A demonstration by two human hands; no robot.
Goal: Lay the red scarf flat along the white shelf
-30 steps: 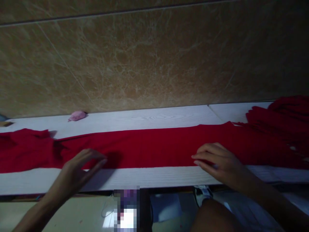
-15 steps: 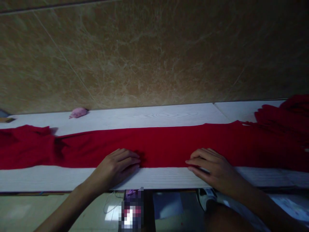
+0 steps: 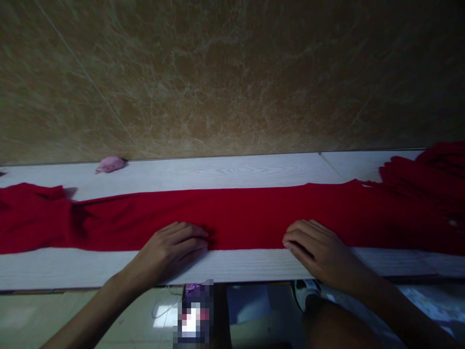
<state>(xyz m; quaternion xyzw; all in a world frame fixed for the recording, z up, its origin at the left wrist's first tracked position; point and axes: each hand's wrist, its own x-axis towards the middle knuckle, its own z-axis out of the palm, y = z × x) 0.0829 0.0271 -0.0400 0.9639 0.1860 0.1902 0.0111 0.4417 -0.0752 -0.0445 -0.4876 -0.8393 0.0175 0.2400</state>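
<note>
A long red cloth (image 3: 247, 215) lies flat along a white wood-grain table (image 3: 236, 266), running from the left edge to the right edge of the view. My left hand (image 3: 170, 249) rests palm down on the cloth's near edge, fingers stretched toward the right. My right hand (image 3: 319, 247) also lies on the near edge, fingers curved and pointing left, tips pressing at the hem. Neither hand lifts the cloth.
A heap of red fabric (image 3: 425, 179) sits at the far right of the table. A small pink scrap (image 3: 109, 165) lies by the tiled wall (image 3: 232, 77). Below the table edge I see the floor (image 3: 145, 315), a shoe (image 3: 305, 293) and my knee (image 3: 334, 325).
My left hand moved right along the cloth's near edge and settled flat on it. My right hand shifted slightly left and toward the hem. The view tilted down a little.
</note>
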